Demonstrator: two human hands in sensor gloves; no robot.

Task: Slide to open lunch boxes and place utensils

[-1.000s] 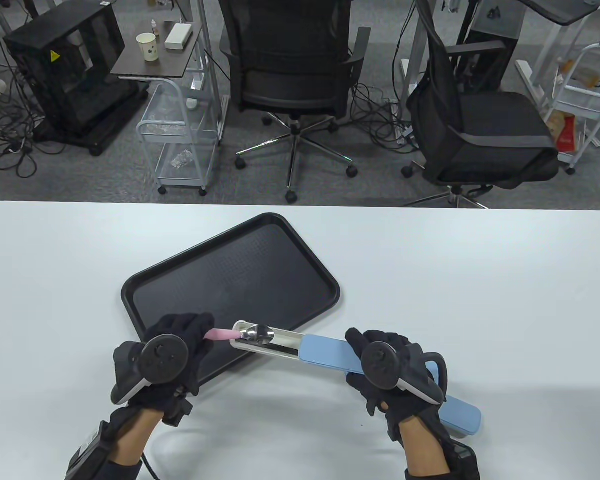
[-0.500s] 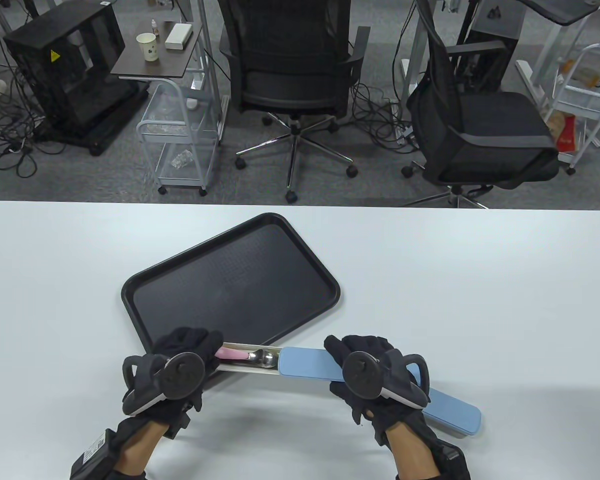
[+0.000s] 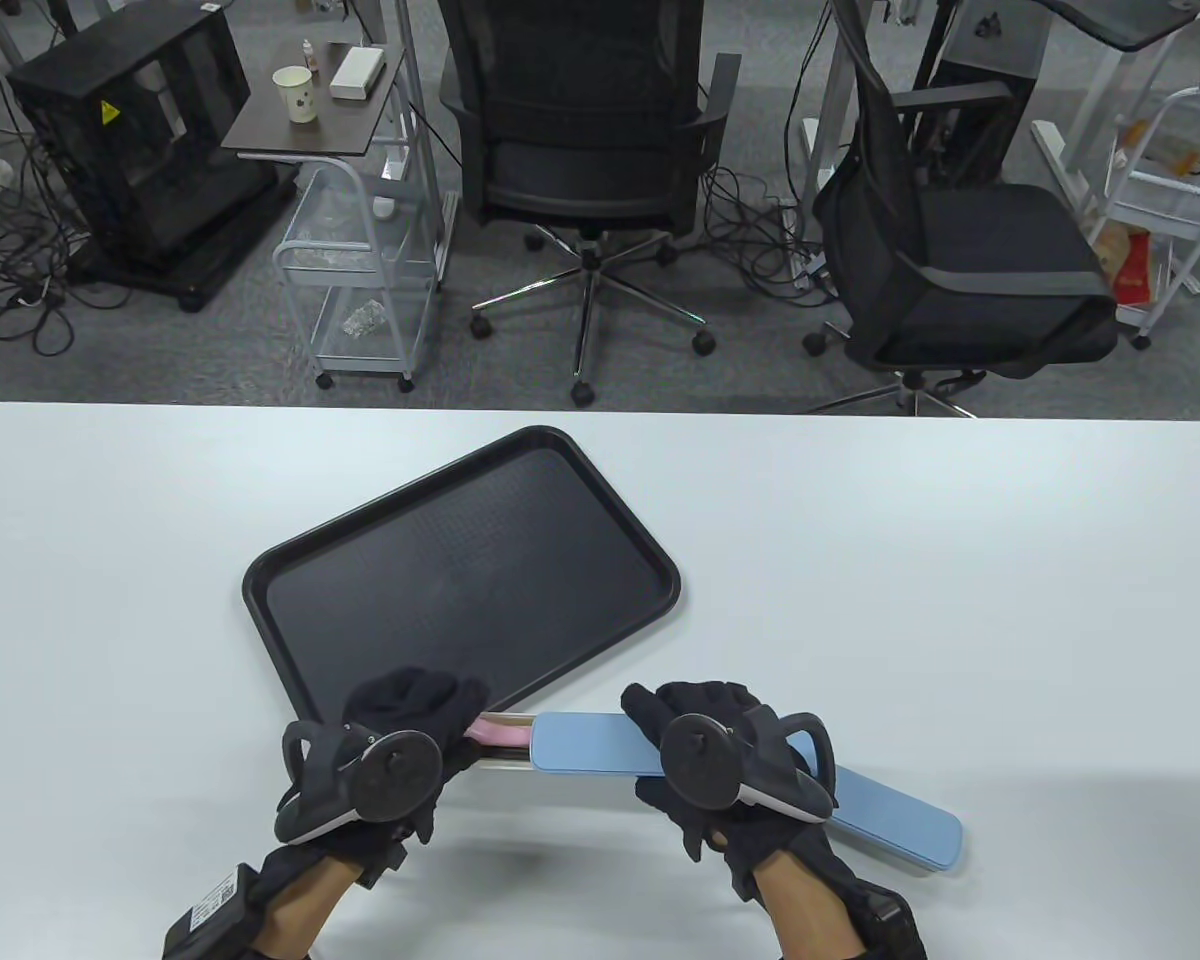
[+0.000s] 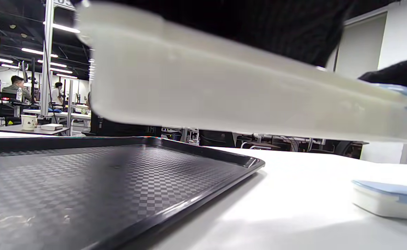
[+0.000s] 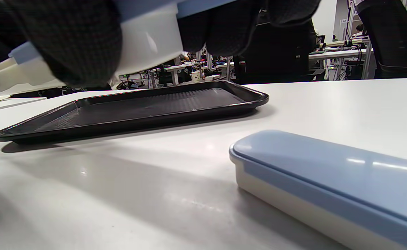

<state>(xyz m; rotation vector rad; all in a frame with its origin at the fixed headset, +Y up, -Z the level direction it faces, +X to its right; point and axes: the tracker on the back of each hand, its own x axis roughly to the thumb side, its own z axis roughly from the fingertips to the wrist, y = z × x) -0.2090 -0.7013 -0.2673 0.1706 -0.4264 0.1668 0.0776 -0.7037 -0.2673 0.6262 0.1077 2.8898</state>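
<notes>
Above the white desk, the left hand grips the cream base of a long utensil box while the right hand clasps its pale blue sliding lid, a pink handle showing between them; a second closed blue-lidded box lies beside the black plastic tray.

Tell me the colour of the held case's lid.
Light blue lid; clearest in the table view.

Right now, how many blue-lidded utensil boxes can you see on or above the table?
2. One box is held above the table by both hands, near the tray's front edge. The second box lies on the table, partly hidden under the right hand.
</notes>
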